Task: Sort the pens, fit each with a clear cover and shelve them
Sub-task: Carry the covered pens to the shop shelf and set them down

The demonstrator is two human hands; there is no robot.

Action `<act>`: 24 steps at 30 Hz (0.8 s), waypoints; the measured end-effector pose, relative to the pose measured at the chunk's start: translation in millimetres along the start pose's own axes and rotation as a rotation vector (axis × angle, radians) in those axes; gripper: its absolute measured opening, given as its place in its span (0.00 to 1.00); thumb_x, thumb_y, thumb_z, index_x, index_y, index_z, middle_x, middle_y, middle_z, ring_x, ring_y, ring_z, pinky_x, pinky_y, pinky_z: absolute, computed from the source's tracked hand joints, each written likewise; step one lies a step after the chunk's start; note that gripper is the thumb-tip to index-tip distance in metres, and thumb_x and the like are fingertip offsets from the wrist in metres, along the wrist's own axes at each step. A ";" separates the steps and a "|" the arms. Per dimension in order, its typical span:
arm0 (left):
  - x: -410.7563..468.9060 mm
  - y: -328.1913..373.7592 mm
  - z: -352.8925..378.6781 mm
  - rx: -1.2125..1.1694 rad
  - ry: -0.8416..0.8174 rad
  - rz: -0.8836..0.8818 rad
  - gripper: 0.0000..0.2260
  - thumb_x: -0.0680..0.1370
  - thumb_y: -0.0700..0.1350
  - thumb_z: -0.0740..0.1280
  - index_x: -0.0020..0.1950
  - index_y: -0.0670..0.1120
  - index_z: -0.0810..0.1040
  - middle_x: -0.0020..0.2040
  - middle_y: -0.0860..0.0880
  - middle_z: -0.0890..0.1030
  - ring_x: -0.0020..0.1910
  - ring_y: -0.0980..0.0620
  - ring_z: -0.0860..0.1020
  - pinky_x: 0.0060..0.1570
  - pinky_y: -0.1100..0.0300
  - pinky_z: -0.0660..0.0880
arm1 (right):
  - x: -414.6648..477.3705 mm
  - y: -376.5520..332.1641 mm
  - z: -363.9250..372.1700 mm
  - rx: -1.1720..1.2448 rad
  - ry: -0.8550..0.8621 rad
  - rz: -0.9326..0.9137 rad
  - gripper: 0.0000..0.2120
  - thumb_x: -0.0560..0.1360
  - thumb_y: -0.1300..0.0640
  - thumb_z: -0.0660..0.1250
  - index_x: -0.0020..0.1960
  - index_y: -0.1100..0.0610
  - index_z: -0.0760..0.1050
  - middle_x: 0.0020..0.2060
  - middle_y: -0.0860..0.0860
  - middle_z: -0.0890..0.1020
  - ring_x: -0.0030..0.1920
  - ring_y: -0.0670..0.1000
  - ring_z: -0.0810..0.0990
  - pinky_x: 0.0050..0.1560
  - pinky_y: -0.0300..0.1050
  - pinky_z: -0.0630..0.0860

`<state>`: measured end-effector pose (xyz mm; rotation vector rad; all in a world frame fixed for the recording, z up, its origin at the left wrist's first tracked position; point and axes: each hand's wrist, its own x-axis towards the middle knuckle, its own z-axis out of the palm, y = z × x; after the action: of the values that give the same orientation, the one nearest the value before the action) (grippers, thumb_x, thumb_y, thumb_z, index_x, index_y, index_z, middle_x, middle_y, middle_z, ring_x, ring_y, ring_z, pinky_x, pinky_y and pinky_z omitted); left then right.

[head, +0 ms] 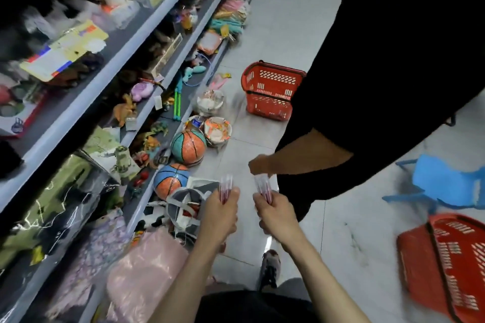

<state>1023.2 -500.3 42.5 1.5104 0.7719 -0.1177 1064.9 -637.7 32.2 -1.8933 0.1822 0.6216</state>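
L hand (219,214) had fingers clamped on a bunch of pens (225,189); R hand (275,214) likewise on a 2nd bunch (263,189). Both held upright above the floor (288,34), beside the shelves (147,34), near basketballs (187,147). Frame blurred.

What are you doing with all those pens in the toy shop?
A person stands in a shop aisle holding a small bunch of pens in each hand: one bunch in the left hand, another in the right hand. The pens look red with clear tops, though they are blurred. None are on the shelves yet. Another person in black stands close by, and two red baskets sit on the floor.
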 end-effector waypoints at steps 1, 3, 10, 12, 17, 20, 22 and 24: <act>6.4 6.6 4.6 0.014 0.031 0.005 0.12 0.84 0.51 0.66 0.46 0.45 0.75 0.31 0.47 0.70 0.24 0.53 0.67 0.22 0.62 0.63 | 10.3 -5.8 -4.7 0.005 -0.020 -0.009 0.17 0.82 0.49 0.65 0.34 0.48 0.74 0.26 0.49 0.74 0.23 0.47 0.72 0.31 0.43 0.68; 18.1 16.7 10.8 0.066 0.084 0.019 0.13 0.83 0.52 0.66 0.44 0.46 0.75 0.28 0.50 0.72 0.24 0.52 0.69 0.25 0.60 0.66 | 26.4 -12.7 -5.4 0.023 -0.088 0.021 0.17 0.83 0.48 0.64 0.37 0.52 0.70 0.24 0.49 0.71 0.22 0.47 0.69 0.29 0.43 0.66; 50.4 40.4 6.4 0.035 0.162 -0.006 0.08 0.83 0.51 0.66 0.50 0.47 0.77 0.34 0.53 0.77 0.23 0.60 0.72 0.23 0.64 0.67 | 72.1 -48.8 11.8 0.055 -0.078 -0.016 0.16 0.85 0.57 0.62 0.38 0.50 0.66 0.34 0.49 0.70 0.32 0.45 0.69 0.31 0.36 0.68; 60.4 43.9 1.6 0.007 0.140 -0.009 0.08 0.83 0.51 0.66 0.50 0.47 0.77 0.33 0.52 0.76 0.24 0.61 0.73 0.23 0.64 0.67 | 85.1 -55.6 17.7 -0.001 -0.027 -0.026 0.18 0.81 0.51 0.67 0.34 0.50 0.67 0.32 0.53 0.69 0.27 0.47 0.67 0.25 0.41 0.66; 97.0 54.2 -14.0 -0.009 0.102 -0.023 0.09 0.83 0.51 0.66 0.47 0.47 0.74 0.34 0.49 0.75 0.23 0.60 0.72 0.23 0.63 0.65 | 116.3 -78.4 20.3 -0.001 0.048 0.025 0.18 0.75 0.41 0.66 0.33 0.52 0.70 0.25 0.49 0.71 0.25 0.52 0.70 0.32 0.45 0.68; 121.8 59.0 -19.5 -0.040 0.108 -0.029 0.10 0.84 0.50 0.67 0.47 0.45 0.73 0.32 0.48 0.72 0.20 0.58 0.70 0.23 0.63 0.65 | 126.5 -89.9 16.7 0.059 0.031 0.003 0.15 0.80 0.49 0.64 0.37 0.52 0.66 0.24 0.47 0.67 0.22 0.48 0.66 0.26 0.42 0.65; 134.9 61.6 -18.4 -0.037 0.102 -0.037 0.12 0.83 0.50 0.67 0.45 0.45 0.73 0.30 0.49 0.72 0.20 0.56 0.69 0.23 0.62 0.65 | 131.5 -89.2 16.6 0.093 0.015 0.011 0.15 0.81 0.51 0.64 0.38 0.53 0.64 0.24 0.47 0.65 0.23 0.47 0.63 0.25 0.41 0.63; 147.3 65.1 -13.8 -0.041 0.074 -0.041 0.13 0.83 0.49 0.67 0.44 0.44 0.71 0.27 0.50 0.71 0.21 0.53 0.67 0.23 0.62 0.65 | 141.8 -89.6 15.6 0.076 0.040 0.032 0.17 0.81 0.51 0.65 0.37 0.53 0.64 0.23 0.46 0.66 0.22 0.47 0.64 0.26 0.41 0.63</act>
<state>1164.3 -423.9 22.7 1.4676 0.8599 -0.0766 1216.7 -564.7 30.4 -1.8329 0.2592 0.5913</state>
